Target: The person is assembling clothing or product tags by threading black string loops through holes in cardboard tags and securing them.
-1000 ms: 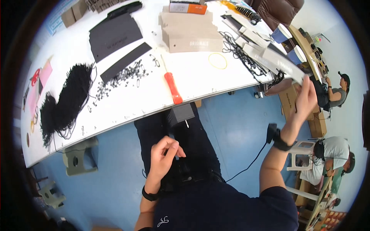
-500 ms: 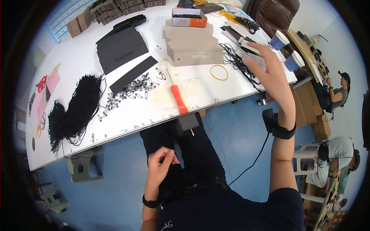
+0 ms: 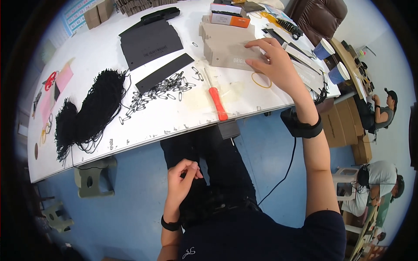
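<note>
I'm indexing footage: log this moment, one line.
Right hand: open, at beige card stack, contact unclear | left hand: curled above lap | red-handled tool: lying on white table

Flat beige card pieces (image 3: 224,41) lie in an overlapping, stepped layer on the white worktop (image 3: 174,115), their pale printed lettering along the near edge and a small dark hole close to the near left corner. An open-topped orange-and-white box (image 3: 230,20) stands at their far edge, while a red-handled screwdriver (image 3: 217,103) lies just nearer the worktop's front. The right hand (image 3: 282,66), thumb and fingers parted, covers their right end and part of the lettering; whether its fingertips touch the card is unclear.
</note>
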Available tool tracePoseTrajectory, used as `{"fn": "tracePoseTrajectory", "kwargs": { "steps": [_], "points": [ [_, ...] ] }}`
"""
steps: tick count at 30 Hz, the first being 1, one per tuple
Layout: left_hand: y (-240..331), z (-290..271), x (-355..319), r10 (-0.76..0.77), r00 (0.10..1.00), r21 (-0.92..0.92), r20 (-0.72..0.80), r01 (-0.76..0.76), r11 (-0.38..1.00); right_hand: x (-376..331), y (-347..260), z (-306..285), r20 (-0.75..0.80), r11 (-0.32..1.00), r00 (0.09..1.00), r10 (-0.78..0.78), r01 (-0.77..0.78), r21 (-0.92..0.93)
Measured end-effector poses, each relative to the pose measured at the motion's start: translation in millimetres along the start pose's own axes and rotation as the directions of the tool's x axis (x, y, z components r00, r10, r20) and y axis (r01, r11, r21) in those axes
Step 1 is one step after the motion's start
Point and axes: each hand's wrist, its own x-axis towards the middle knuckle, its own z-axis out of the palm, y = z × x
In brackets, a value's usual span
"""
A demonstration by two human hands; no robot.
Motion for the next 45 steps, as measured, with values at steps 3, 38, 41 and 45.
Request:
{"fn": "tracePoseTrajectory", "kwargs": {
  "steps": [3,38,41,45],
  "points": [
    [1,1,1,0.001,1.000,-0.005,-0.016,-0.001,1.000,-4,2,-1,-0.033,0.999,0.998,-0.048,0.049,0.010],
    [-9,8,6,-0.013,1.000,0.216,0.018,0.009,0.976,-59,35,-23,-0.319,0.939,0.946,-0.062,-0.053,-0.340],
    [-11,7,5,-0.036,0.999,0.217,0.016,0.032,0.976,-51,30,-18,-0.300,0.925,0.946,-0.122,-0.001,-0.381],
    [-11,7,4,-0.032,0.999,0.225,0.010,0.029,0.974,-42,35,-11,-0.176,0.899,0.967,-0.182,0.091,-0.429]
  ]
}}
